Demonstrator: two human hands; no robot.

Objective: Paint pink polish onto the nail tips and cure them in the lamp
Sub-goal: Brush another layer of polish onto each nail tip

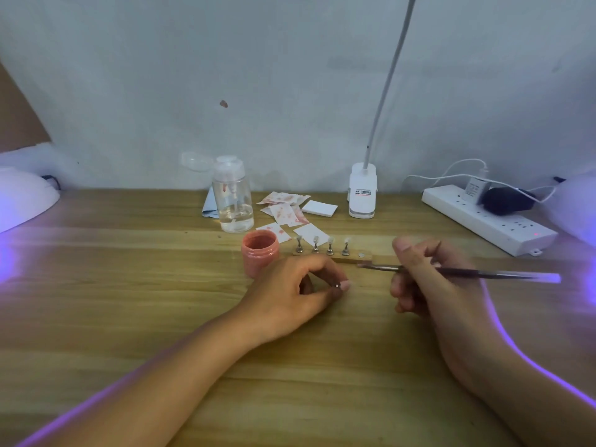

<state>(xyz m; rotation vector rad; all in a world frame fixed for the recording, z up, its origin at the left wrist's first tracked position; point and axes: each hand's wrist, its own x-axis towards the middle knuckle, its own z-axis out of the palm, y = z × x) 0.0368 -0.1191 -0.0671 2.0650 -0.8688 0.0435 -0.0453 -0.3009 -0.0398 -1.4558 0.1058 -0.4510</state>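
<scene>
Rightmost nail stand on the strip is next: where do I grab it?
Pinch the rightmost stand by its metal stem, low near the base, from the near right. Its nail tip sits on top and should stay untouched; a neighbour stand crowds its left, while the strip is vacant to its right.

Labels on the clip lamp [362,192] and the charger [475,188] are too blurred to read.

Between the left hand [290,298] and the right hand [419,279] lies a narrow free gap of desk [129,285], and the brush [467,271] tip reaches into it. The left side of the desk is wide and free. Behind stand the pink jar [260,251], the wooden holder [354,259], the bottle [233,201], and at the right the power strip [483,217]
</scene>
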